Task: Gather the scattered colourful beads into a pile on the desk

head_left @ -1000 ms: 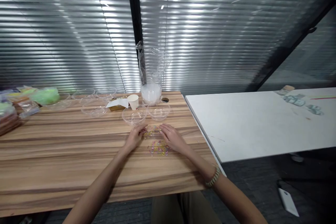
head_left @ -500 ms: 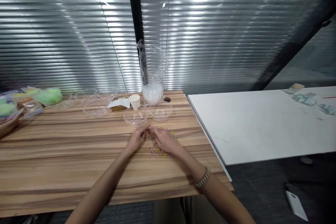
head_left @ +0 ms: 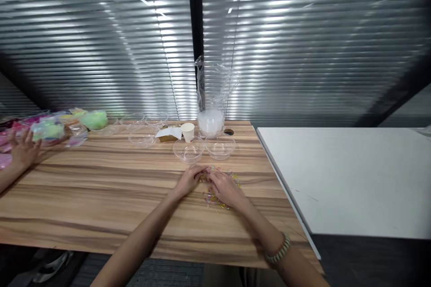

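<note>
A loose heap of small, colourful translucent pieces (head_left: 213, 198) lies on the wooden table; they are too small to name surely. My left hand (head_left: 189, 180) rests at the heap's left edge, fingers stretched to the right over some pieces, nothing visibly gripped. My right hand (head_left: 225, 187) reaches over the heap from the right. Its fingers are bent and drawn together at the tips near the left fingers, and what they pinch, if anything, is hidden. Just beyond the hands stand two clear plastic bowls, the left bowl (head_left: 188, 152) and the right bowl (head_left: 220, 149).
Behind are a paper cup (head_left: 188, 132), a small box with white paper (head_left: 169, 133) and a bowl of white material (head_left: 211, 122) in a clear bag. Another person's hand (head_left: 24, 150) is beside bagged coloured materials (head_left: 49, 129). A white table (head_left: 343, 175) adjoins at right.
The view has swung left, so things sit further right. My hands stay at the heap with fingers slightly shifted. The other person's hand shows more fully, fingers spread.
</note>
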A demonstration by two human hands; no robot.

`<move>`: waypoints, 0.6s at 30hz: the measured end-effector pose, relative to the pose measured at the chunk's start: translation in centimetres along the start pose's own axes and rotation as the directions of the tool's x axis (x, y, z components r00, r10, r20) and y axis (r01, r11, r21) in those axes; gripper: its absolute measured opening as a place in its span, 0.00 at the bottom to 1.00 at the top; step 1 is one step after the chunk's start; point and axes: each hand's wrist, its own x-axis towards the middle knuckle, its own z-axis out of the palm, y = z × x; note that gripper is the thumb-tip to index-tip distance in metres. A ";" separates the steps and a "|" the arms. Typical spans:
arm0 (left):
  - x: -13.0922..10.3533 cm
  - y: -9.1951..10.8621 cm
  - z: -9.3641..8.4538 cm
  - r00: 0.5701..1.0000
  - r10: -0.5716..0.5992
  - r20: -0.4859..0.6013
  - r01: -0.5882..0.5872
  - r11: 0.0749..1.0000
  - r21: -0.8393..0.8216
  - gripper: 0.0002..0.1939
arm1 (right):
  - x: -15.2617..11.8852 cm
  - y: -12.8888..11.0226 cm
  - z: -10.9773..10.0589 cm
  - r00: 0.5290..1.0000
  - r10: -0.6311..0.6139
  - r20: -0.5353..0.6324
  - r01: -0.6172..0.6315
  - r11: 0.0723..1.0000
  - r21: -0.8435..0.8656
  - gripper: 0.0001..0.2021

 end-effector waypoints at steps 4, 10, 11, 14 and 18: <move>0.0 0.4 -0.2 1.000 -0.029 -0.006 0.029 1.000 -0.003 0.16 | -0.1 0.0 0.2 1.000 -0.019 -0.002 0.019 1.000 -0.004 0.19; 0.0 0.7 -0.5 0.995 -0.092 -0.038 0.092 0.996 -0.010 0.12 | -0.1 -0.2 0.1 0.999 -0.049 -0.003 0.049 0.999 0.000 0.20; 0.0 0.6 -0.6 0.994 -0.103 -0.043 0.102 0.995 -0.018 0.12 | -0.1 -0.2 0.1 0.999 -0.044 -0.007 0.044 0.999 -0.001 0.20; 0.1 0.5 -0.9 0.990 -0.134 -0.042 0.132 0.990 -0.058 0.11 | 0.0 -0.2 -0.2 1.000 -0.015 -0.016 0.015 1.000 -0.021 0.19; 0.2 0.0 -1.2 0.984 -0.176 -0.015 0.172 0.976 -0.135 0.13 | 0.1 -0.2 -0.7 0.998 0.041 -0.038 -0.043 0.998 -0.046 0.17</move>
